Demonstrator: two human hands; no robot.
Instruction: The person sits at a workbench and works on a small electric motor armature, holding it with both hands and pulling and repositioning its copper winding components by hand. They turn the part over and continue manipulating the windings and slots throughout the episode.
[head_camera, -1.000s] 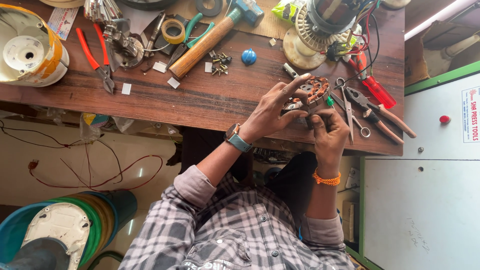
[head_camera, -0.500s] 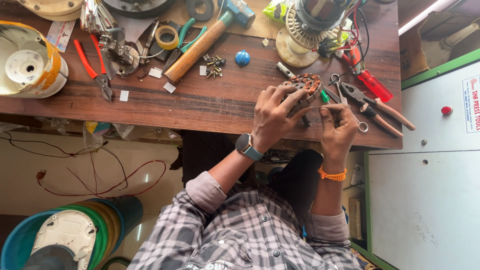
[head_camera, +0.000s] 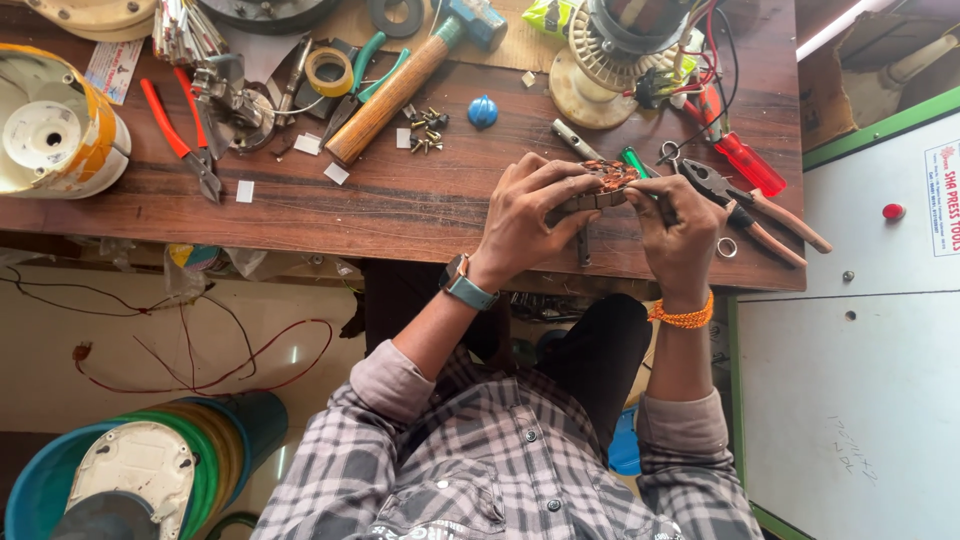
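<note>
My left hand (head_camera: 525, 225), with a watch on the wrist, and my right hand (head_camera: 680, 235), with an orange thread band, both grip a small copper-wound coil piece (head_camera: 603, 183) over the wooden workbench (head_camera: 400, 205). The left fingers curl over the coil's top, and the right thumb and fingers pinch its right side. A green-handled screwdriver (head_camera: 634, 160) lies just behind the coil. Much of the coil is hidden by my fingers.
Brown-handled pliers (head_camera: 760, 215), a red screwdriver (head_camera: 742, 160) and a motor (head_camera: 610, 50) lie to the right. A hammer (head_camera: 400, 75), screws (head_camera: 425, 128), a blue knob (head_camera: 483, 112), a tape roll (head_camera: 328, 70), red pliers (head_camera: 180, 135) and a white housing (head_camera: 55, 125) lie to the left.
My left fingers, spread over the coil before, now curl down around it. Both hands stay on the coil at the bench's front edge, and the view has shifted slightly.
</note>
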